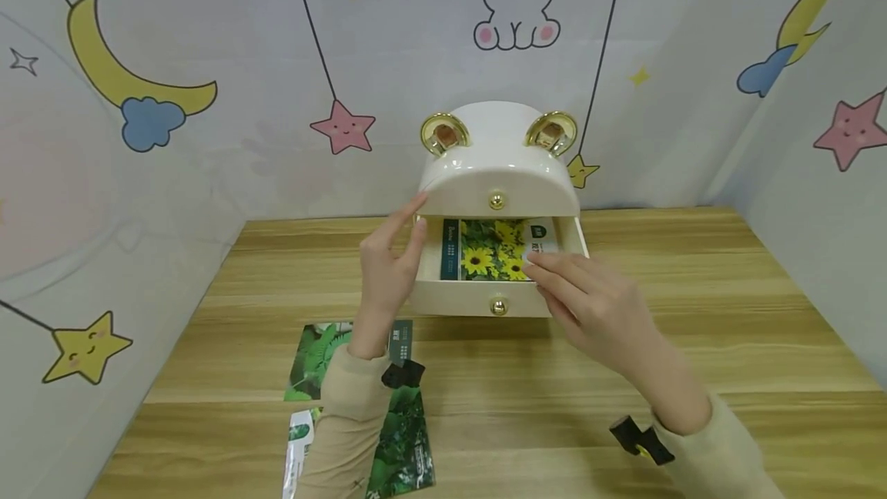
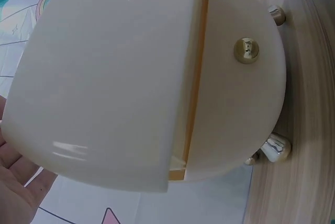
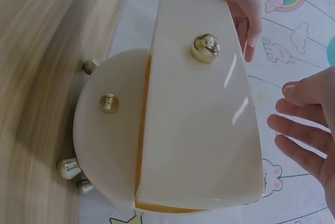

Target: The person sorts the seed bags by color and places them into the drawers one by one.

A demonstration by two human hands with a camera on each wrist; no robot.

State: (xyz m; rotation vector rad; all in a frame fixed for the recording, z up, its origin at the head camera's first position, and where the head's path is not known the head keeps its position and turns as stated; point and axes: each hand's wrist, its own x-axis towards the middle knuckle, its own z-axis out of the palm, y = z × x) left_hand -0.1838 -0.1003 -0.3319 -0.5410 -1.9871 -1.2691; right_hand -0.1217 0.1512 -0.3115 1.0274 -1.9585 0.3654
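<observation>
A white cabinet [image 1: 495, 125] with gold ear-shaped trims stands against the back wall. Its middle drawer [image 1: 457, 299] is pulled out, showing a gold knob. Inside that drawer lies a seed packet [image 1: 485, 249] with yellow flowers. My left hand [image 1: 389, 260] is at the drawer's left side, fingers extended, holding nothing. My right hand [image 1: 596, 303] reaches over the drawer's right front, fingertips by the packet; whether they touch it cannot be told. In the right wrist view, that hand's thumb and fingers are apart, with nothing between them. The lower drawer [image 3: 104, 130] is shut.
Several green leafy packets lie on the wooden table at the front left, partly under my left sleeve: one upper left packet [image 1: 308, 364], one dark packet [image 1: 405, 441], one whitish packet [image 1: 296, 445]. A printed cloth [image 1: 416, 21] hangs behind the cabinet.
</observation>
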